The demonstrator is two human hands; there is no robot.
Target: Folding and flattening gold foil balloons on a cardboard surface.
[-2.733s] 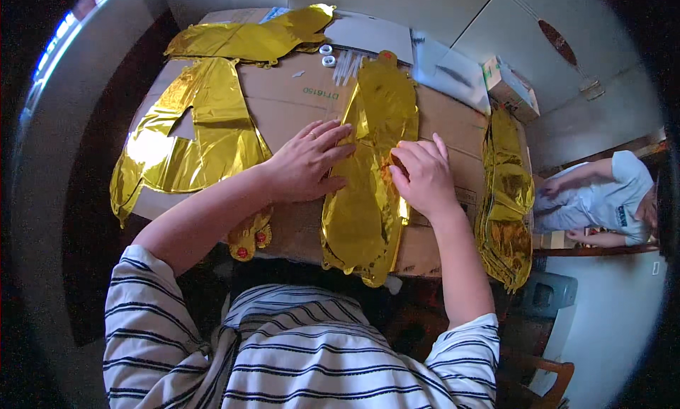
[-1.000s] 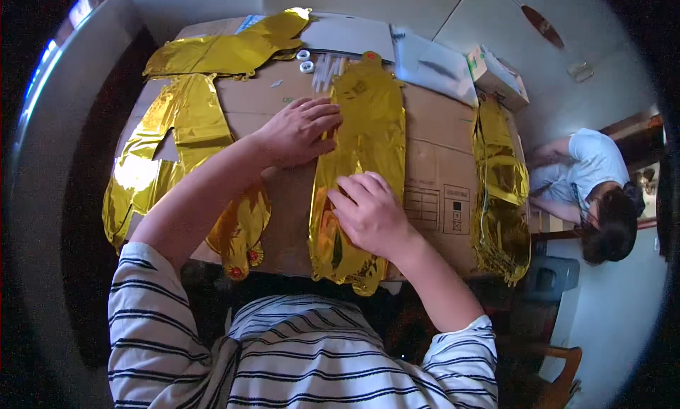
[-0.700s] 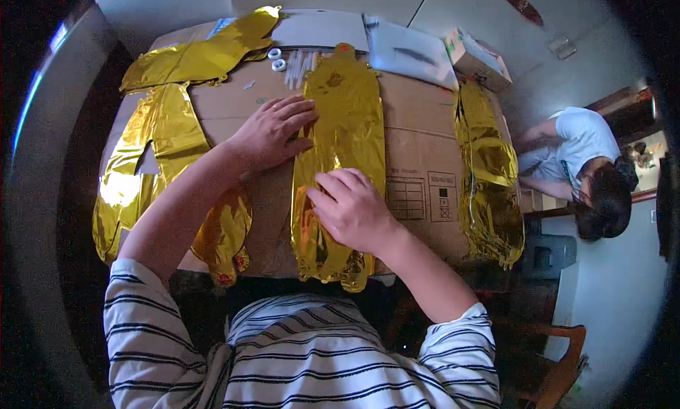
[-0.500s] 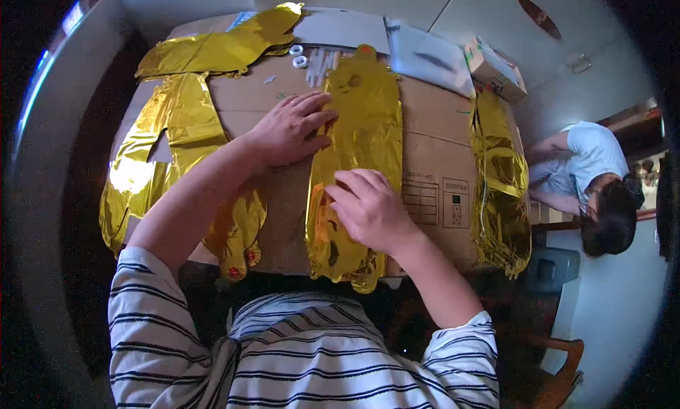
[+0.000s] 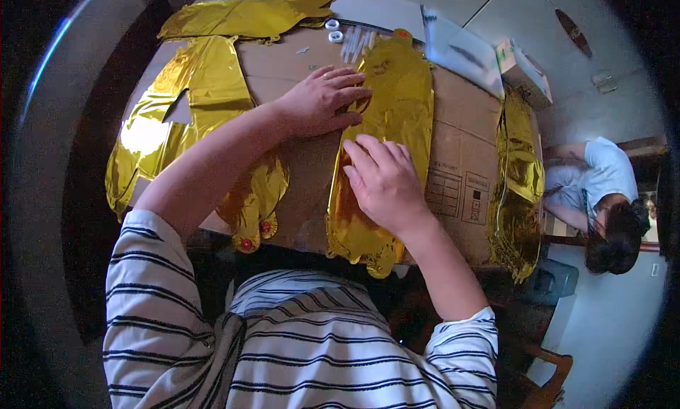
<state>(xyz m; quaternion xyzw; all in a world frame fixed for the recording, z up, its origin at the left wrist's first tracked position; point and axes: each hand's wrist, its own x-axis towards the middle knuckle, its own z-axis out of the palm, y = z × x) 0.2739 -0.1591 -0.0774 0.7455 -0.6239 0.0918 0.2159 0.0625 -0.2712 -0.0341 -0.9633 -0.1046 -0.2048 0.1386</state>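
Glossy gold foil (image 5: 402,104) on cardboard (image 5: 464,115)

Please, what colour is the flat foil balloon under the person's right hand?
The flat foil balloon is shiny gold, best seen in the head view.

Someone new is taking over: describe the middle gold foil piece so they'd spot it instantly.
Start with the cardboard on the table. Between the wide gold piece on the left and the gold stack at the right edge lies the long foil piece. Only it has the left hand at its left edge and the right hand over its nearer half.
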